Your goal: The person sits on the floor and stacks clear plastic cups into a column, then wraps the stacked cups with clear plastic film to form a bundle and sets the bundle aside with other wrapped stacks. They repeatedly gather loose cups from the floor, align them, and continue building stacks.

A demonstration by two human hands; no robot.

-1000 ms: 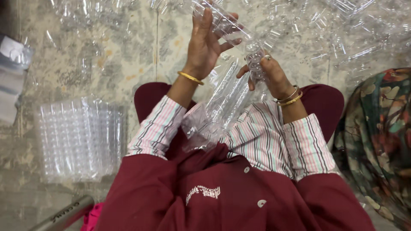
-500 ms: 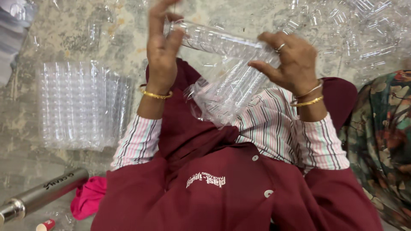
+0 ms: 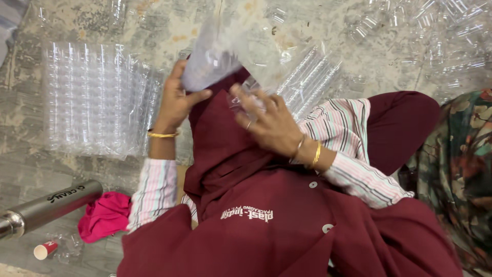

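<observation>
Fingers of the left hand [image 3: 177, 102] are clamped on a clear plastic bag [image 3: 220, 51] held up above the lap; the right hand [image 3: 269, 123] presses its spread fingers against the bag's lower edge. Below lies a mottled grey stone floor [image 3: 31, 154], strewn with clear plastic tubes [image 3: 435, 41]. A stack of clear ribbed trays [image 3: 92, 97] sits to the left, near a steel flask [image 3: 46, 205] and a pink cloth [image 3: 105, 215].

Floor-level packaging workshop: worn mottled stone floor [image 3: 31, 154], stack of clear moulded plastic blister trays [image 3: 92, 97], loose clear plastic pieces scattered [image 3: 435, 36], maroon work uniform [image 3: 287, 225].
</observation>
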